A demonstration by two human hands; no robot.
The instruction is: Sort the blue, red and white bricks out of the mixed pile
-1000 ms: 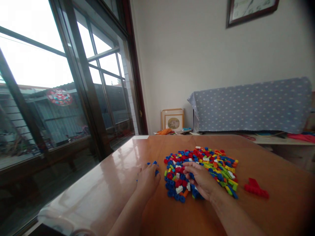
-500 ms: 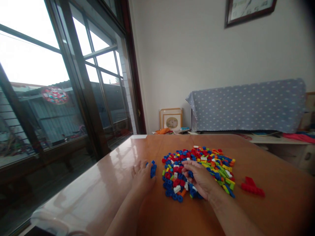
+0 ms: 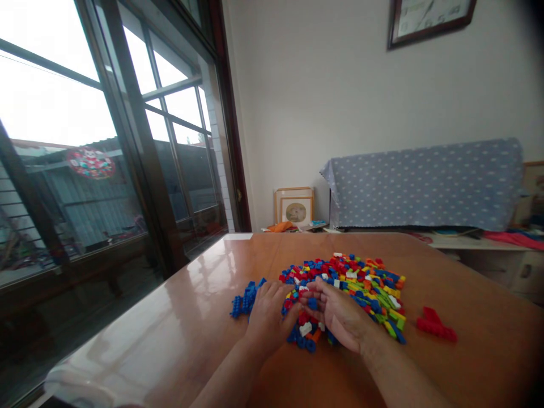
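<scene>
A loose pile of small toy building bricks (image 3: pixel 340 266) in red, blue, yellow, green, orange and white lies on the table. My right hand (image 3: pixel 340 317) is over the pile's near part, palm turned left, with a blue brick (image 3: pixel 312 304) held at its curled fingers. Close by on the left, my left hand (image 3: pixel 271 309) reaches over the pile's left edge, palm down, fingers stretched and thumb apart, pointing at the right hand. I see nothing held in it, though its underside is hidden. Left of it lies a cluster of blue bricks (image 3: pixel 244 300), apart from the pile.
A joined red brick piece (image 3: pixel 436 324) lies on the brown glossy table (image 3: pixel 263 255), right of the pile. A clear plastic item (image 3: pixel 85 379) is at the lower left corner. Beyond the table stand a cloth-covered object (image 3: pixel 425 187) and framed pictures (image 3: pixel 295 209).
My left hand has moved right, from beside the blue cluster to next to my right hand, uncovering more blue bricks. My right hand has turned slightly, and the blue brick in it shows more clearly.
</scene>
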